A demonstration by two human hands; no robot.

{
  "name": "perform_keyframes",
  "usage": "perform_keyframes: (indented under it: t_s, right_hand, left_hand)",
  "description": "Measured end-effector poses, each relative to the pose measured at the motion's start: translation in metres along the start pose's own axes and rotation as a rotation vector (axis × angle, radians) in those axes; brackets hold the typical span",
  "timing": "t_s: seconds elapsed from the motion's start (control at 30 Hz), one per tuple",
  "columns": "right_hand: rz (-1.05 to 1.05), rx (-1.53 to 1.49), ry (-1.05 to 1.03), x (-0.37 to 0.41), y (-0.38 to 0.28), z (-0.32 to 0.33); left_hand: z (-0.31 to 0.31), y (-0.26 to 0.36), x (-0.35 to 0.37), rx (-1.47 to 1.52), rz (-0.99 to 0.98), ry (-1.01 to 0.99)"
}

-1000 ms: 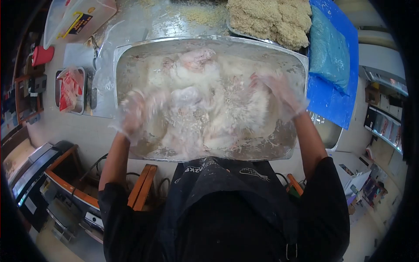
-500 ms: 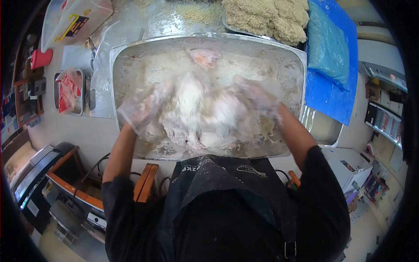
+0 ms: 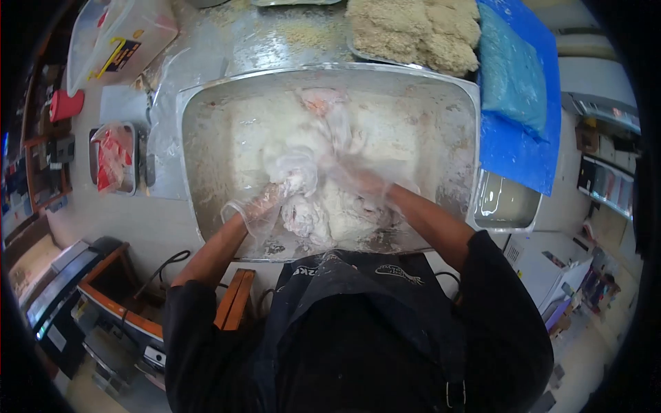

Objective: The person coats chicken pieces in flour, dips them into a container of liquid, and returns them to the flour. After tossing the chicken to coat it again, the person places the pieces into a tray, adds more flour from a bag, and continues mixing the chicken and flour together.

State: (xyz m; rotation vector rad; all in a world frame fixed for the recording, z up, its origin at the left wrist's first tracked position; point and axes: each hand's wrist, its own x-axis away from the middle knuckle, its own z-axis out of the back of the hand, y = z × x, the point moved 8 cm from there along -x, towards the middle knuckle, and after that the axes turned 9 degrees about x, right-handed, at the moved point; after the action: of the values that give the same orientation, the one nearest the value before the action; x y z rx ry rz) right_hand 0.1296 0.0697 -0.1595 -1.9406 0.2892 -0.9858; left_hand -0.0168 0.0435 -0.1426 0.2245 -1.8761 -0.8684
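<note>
A large metal tub [image 3: 447, 206] holds white powder that looks like flour, with floured pieces of raw meat [image 3: 303, 217] heaped near its front. My left hand [image 3: 289, 172], in a clear plastic glove, is at the back of this heap, touching a floured piece; its fingers are coated or hidden. My right hand [image 3: 354, 179], gloved too, reaches in toward the left hand over the heap, and motion blurs its fingers. Farther back in the powder lies a pinkish piece of meat [image 3: 320, 103], only partly coated.
Behind the tub is a tray piled with crumb-coated pieces [image 3: 413, 31]. A teal bag [image 3: 513, 76] lies on a blue board [image 3: 506, 155] at right, above a metal pan of liquid [image 3: 506, 199]. A clear plastic bin [image 3: 127, 34] and a small tray [image 3: 131, 175] with a red-and-white packet are at left.
My hands have come together from the tub's two sides to its middle. The meat pieces, blurred and lifted before, now sit lower in a heap between my forearms.
</note>
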Motion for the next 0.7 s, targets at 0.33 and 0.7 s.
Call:
perform_keyframes:
  t_s: [0.33,0.7]
  right_hand:
    - [-0.039,-0.342,0.47,0.053,-0.009,0.162]
    - [0.2,0.197,0.171,-0.016,-0.041,0.023]
  left_hand:
    - [0.095,0.072,0.066,0.073,-0.363,0.4]
    - [0.057,0.041,-0.068,-0.868,-0.635,0.308]
